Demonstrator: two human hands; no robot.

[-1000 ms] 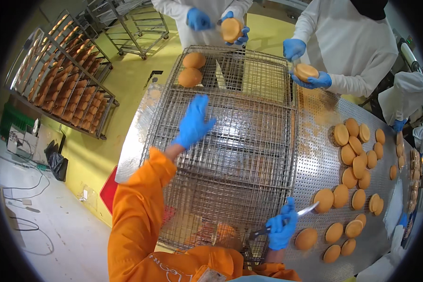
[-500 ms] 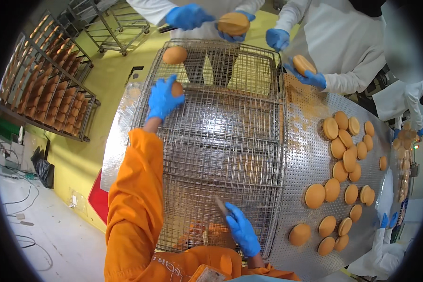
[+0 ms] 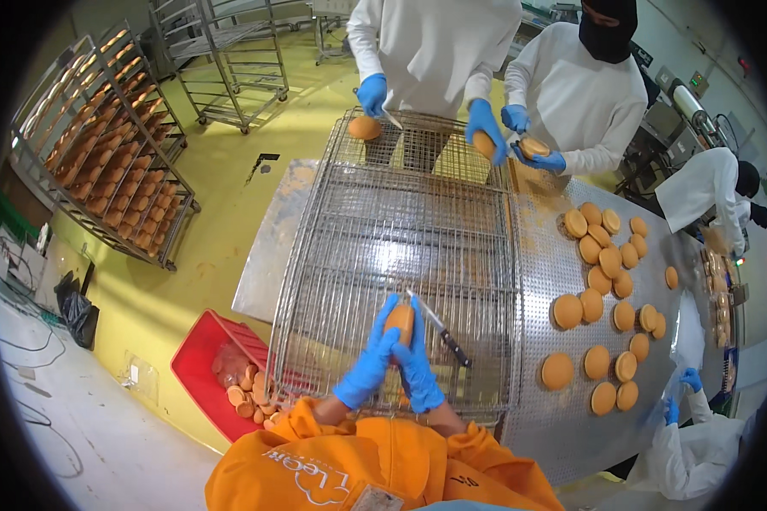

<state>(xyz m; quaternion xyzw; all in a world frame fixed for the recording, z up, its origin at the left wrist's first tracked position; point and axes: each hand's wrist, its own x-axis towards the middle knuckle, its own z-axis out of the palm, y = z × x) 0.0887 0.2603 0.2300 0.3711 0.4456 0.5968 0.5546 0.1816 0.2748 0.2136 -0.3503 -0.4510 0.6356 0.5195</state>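
**Bun and blade, close quarters**

Here, over the wire rack, the left hand and right hand close around one round bun; the right also grips a knife. A slip could nick the glove.

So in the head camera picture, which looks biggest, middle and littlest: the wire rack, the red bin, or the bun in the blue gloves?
1. The wire rack looks biggest by far.
2. The red bin, partly hidden under the rack.
3. The bun, held between the left hand and right hand, looks littlest, even though it is near the camera.
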